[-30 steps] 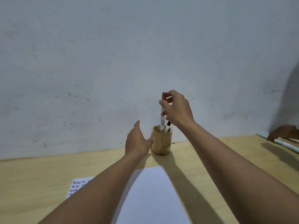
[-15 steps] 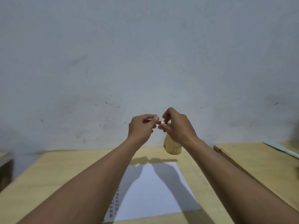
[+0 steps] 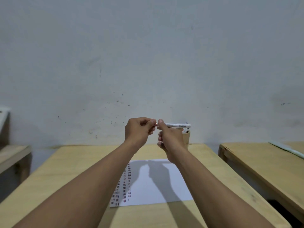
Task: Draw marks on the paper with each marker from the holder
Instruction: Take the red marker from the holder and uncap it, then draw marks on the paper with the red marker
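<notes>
Both hands (raised) gripping a marker level above paper, holder behind

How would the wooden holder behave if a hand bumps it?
The wooden holder is a narrow upright cylinder, so it may tip. Markers sticking out above its rim probably make it top-heavy. On its side, it would likely roll across the table.

Prob. a classroom or study rm: 3 plain wooden desks in a row, bare scuffed wall at 12 o'clock.
</notes>
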Motion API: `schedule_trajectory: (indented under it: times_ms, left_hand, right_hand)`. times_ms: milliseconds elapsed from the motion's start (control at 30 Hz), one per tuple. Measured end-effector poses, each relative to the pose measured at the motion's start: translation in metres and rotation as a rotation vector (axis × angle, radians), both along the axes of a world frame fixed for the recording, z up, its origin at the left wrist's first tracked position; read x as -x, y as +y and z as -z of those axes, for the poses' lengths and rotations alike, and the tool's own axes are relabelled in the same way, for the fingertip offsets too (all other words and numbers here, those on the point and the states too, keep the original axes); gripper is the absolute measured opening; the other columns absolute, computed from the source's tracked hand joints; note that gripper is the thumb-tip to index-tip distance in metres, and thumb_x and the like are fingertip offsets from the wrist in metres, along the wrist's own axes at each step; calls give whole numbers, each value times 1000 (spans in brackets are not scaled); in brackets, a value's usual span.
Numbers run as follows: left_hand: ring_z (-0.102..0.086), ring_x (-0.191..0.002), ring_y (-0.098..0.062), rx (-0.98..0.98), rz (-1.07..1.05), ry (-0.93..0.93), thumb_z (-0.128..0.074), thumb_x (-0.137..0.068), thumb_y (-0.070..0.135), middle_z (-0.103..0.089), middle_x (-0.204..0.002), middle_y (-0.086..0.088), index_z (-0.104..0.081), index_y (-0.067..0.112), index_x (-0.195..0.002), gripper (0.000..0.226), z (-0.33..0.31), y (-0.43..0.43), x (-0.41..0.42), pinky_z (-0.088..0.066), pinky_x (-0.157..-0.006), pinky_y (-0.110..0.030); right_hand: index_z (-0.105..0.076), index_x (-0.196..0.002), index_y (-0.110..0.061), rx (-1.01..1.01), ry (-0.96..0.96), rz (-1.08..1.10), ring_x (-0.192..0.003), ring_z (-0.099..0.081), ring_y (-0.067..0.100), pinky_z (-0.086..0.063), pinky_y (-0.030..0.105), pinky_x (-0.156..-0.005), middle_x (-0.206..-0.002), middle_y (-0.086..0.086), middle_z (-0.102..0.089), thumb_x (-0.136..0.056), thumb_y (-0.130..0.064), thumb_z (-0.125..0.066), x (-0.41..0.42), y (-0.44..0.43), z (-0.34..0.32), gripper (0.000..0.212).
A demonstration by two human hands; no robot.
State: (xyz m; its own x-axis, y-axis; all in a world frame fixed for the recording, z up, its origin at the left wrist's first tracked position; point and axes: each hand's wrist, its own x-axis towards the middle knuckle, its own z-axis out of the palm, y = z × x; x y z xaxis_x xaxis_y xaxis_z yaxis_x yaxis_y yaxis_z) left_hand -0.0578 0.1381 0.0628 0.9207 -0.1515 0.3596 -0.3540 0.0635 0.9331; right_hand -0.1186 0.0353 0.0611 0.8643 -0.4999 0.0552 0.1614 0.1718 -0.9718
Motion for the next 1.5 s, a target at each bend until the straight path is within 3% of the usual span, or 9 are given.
schedule_trajectory:
  times_ms: [167, 367, 667, 900, 1000, 1133, 1167, 1267, 1500]
  left_hand:
    - [-76, -85, -24, -20, 63, -6, -74, -89, 9, -79, -88, -12, -79, 9, -91, 6, 5, 22, 4, -63, -81, -34]
    - [-63, -67, -20, -84, -8, 13, -67, -96, 18, -71, -74, -14, -79, 3, -85, 22, 12, 54, 2, -63, -79, -38]
    - [-71, -65, -17, -593, -290, -25, -85, -74, 21, -75, -67, -5, -79, 15, -73, 9, 50, 118, 0, -49, -58, -23]
    - [-69, -68, -9, -837, -321, 19, -68, -81, 3, -70, -69, 8, -79, 13, -71, 18, 107, 136, 2, -55, -67, -26]
    - [-58, -56, -2, -940, -338, -44, -66, -84, 9, -71, -69, 4, -58, 26, -63, 28, 121, 133, 2, -56, -69, -29]
    - [-61, -79, -29, -1008, -327, -77, -66, -89, 22, -66, -82, -3, -66, 34, -81, 15, 120, 127, 3, -55, -78, -39]
    - [-66, -92, -32, -989, -329, -60, -67, -90, 24, -73, -96, -6, -77, 30, -103, 17, 120, 127, 3, -54, -82, -38]
    - [-65, -112, -34, -954, -347, -10, -63, -95, 31, -73, -120, -10, -59, 23, -139, 46, 120, 128, 11, -53, -87, -37]
    - [-61, -118, -35, -960, -448, -7, -37, -104, 33, -68, -127, -10, -56, 15, -136, 41, 136, 133, 60, -47, -94, -43]
  right_hand:
    - [-67, -78, -4, -266, -83, -41, -46, -48, 8, -46, 16, -45, -60, 1, -55, -94, -9, -63, -4, 17, -3, 18]
    - [-63, -78, -2, -342, -88, -67, -43, -51, 9, -48, 16, -43, -59, 6, -58, -90, -2, -63, -3, 33, 5, 12]
    - [-65, -78, -4, -51, 31, -146, -49, -47, 12, -44, 22, -48, -62, 4, -54, -86, -6, -66, 0, 57, 41, 8]
    - [-67, -94, -1, 168, 112, -190, -50, -54, 12, -47, 24, -49, -66, 3, -59, -89, -16, -65, 8, 71, 66, 16]
    - [-67, -99, -1, 255, 141, -210, -56, -59, 12, -51, 25, -53, -70, 3, -63, -91, -17, -65, 12, 70, 72, 17]
    - [-69, -102, 1, 338, 169, -246, -62, -63, 16, -53, 24, -54, -76, 8, -66, -92, -15, -64, 16, 67, 82, 20]
    - [-69, -101, 2, 351, 176, -245, -61, -63, 16, -54, 24, -54, -75, 9, -66, -92, -15, -65, 17, 66, 85, 20]
    - [-70, -96, 1, 468, 202, -221, -56, -63, 15, -53, 26, -52, -71, 7, -67, -88, -19, -69, 23, 64, 91, 21]
    - [-66, -85, -8, 661, 276, -135, -53, -60, 15, -48, 31, -52, -71, 2, -69, -84, -28, -69, 44, 65, 112, 20]
